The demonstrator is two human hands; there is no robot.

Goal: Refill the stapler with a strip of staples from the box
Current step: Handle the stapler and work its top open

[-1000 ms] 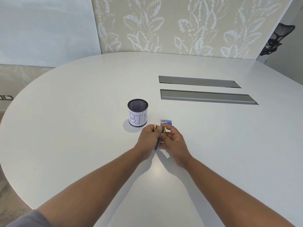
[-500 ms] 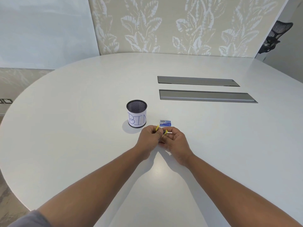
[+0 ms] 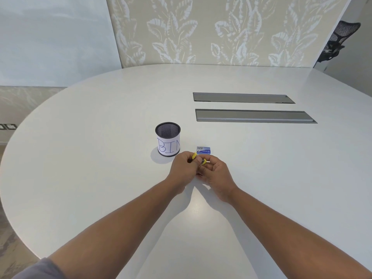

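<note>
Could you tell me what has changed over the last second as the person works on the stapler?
The grey metal part of the stapler that hung below the hands a second ago is now hidden between them. The left hand and right hand still hold the stapler together. The staple box and the bin have not moved.

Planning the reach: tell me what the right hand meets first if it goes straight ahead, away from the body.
Probably the staple box: it lies just beyond the right hand, which shares the yellow stapler with the left hand. Depth is unclear.
</note>
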